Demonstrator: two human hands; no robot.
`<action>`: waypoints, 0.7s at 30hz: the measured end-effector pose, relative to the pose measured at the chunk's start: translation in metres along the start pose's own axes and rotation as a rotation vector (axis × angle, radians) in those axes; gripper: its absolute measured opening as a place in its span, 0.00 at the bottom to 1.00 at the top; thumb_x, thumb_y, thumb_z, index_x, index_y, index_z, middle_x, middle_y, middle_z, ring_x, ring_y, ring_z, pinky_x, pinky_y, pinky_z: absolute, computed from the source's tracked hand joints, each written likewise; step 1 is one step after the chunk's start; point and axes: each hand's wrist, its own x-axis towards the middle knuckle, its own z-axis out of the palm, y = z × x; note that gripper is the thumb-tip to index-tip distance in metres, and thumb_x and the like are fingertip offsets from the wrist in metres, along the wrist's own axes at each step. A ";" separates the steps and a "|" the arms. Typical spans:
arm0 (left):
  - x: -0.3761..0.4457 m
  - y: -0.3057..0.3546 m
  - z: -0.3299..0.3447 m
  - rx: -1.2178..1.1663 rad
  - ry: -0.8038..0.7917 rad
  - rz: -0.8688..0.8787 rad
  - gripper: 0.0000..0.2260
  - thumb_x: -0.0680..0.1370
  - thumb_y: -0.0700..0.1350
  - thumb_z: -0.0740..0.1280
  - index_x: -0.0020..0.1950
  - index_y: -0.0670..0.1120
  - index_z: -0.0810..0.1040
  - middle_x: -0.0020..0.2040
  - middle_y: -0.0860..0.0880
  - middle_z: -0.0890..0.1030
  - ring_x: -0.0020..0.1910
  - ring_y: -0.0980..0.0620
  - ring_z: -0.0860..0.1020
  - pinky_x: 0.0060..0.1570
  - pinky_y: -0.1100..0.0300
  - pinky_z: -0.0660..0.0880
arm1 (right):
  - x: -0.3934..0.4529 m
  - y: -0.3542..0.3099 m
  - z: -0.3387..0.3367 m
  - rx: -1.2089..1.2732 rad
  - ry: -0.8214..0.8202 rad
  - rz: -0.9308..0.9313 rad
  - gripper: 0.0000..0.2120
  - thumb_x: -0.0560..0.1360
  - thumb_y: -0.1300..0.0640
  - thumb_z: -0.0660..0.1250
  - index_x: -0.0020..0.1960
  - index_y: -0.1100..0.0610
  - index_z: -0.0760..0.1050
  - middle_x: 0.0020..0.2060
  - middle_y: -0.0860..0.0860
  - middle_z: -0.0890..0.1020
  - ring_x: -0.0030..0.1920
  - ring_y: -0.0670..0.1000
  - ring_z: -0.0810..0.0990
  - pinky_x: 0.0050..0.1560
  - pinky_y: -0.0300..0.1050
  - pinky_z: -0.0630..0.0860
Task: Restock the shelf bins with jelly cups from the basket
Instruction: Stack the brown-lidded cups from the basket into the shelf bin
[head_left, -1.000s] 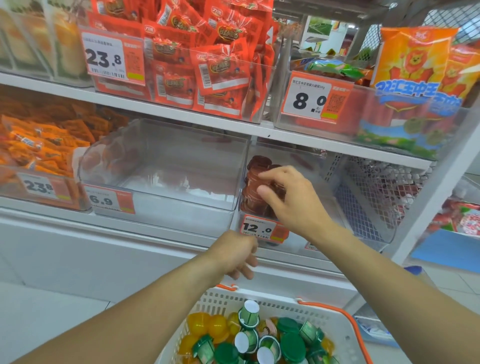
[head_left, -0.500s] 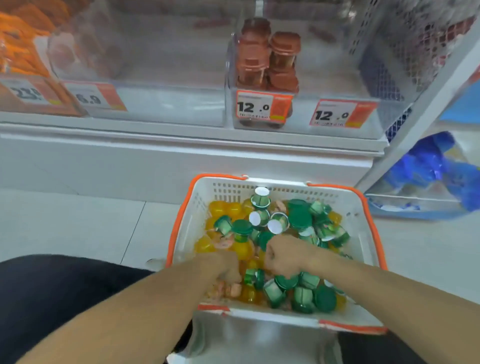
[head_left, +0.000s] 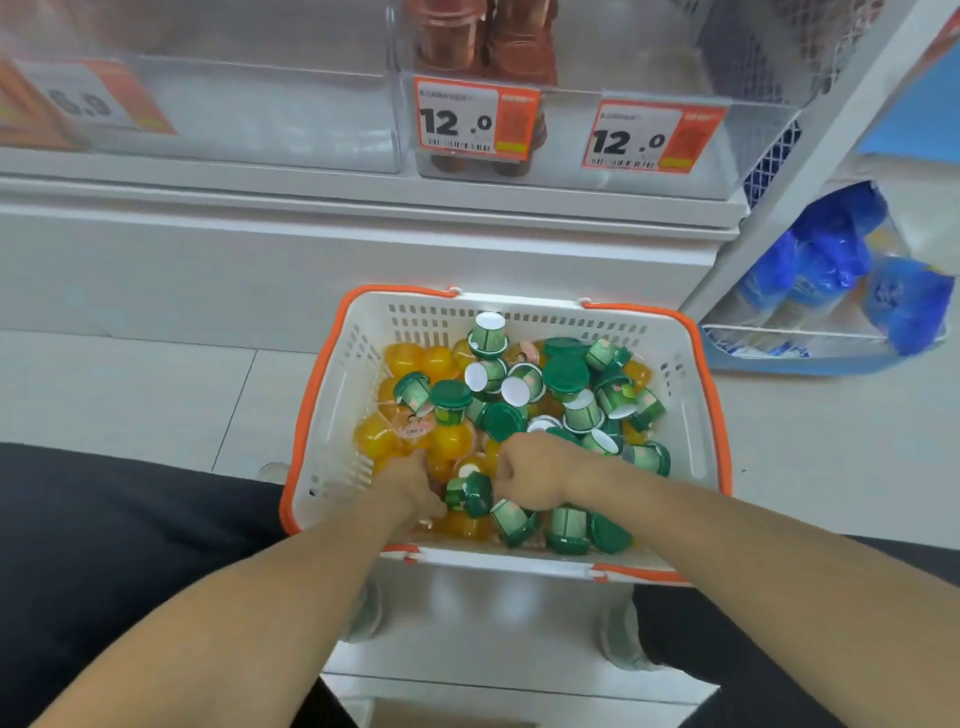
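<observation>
Down in the slotted white plastic basket (head_left: 685, 395), both hands dig.
Left hand (head_left: 410, 488) and right hand (head_left: 535, 473) curl among glossy round jelly cups (head_left: 566, 374); what each grip holds, I cannot tell.

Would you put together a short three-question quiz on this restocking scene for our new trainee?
1. True or false: both hands are down in the basket among the jelly cups.
2. Which colour of cup already stands in the shelf bin behind the left 12.0 price tag: A green, B brown, C yellow?
3. Fill in: the basket's rim is ____.

Key
1. True: the left hand and right hand are both in the pile.
2. B: brown cups.
3. Orange.
</observation>
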 end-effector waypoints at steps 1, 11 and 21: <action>-0.004 0.001 -0.014 -0.175 -0.107 -0.021 0.18 0.67 0.43 0.76 0.54 0.46 0.74 0.49 0.45 0.81 0.48 0.48 0.79 0.45 0.55 0.79 | 0.000 0.001 -0.007 0.030 0.008 -0.004 0.13 0.77 0.55 0.64 0.46 0.65 0.81 0.42 0.60 0.84 0.44 0.61 0.83 0.46 0.54 0.81; -0.052 0.068 -0.126 -1.287 -0.743 0.395 0.19 0.78 0.49 0.50 0.53 0.40 0.75 0.38 0.41 0.71 0.29 0.49 0.66 0.31 0.59 0.60 | -0.039 -0.023 -0.128 0.568 0.176 -0.159 0.21 0.82 0.42 0.58 0.60 0.59 0.74 0.46 0.56 0.83 0.34 0.51 0.83 0.37 0.45 0.81; -0.120 0.172 -0.231 -1.258 -0.341 0.821 0.18 0.81 0.50 0.56 0.53 0.43 0.83 0.43 0.42 0.79 0.31 0.50 0.71 0.32 0.60 0.60 | -0.100 -0.036 -0.220 0.941 0.672 -0.483 0.27 0.66 0.39 0.72 0.57 0.57 0.79 0.45 0.55 0.85 0.41 0.51 0.83 0.41 0.48 0.80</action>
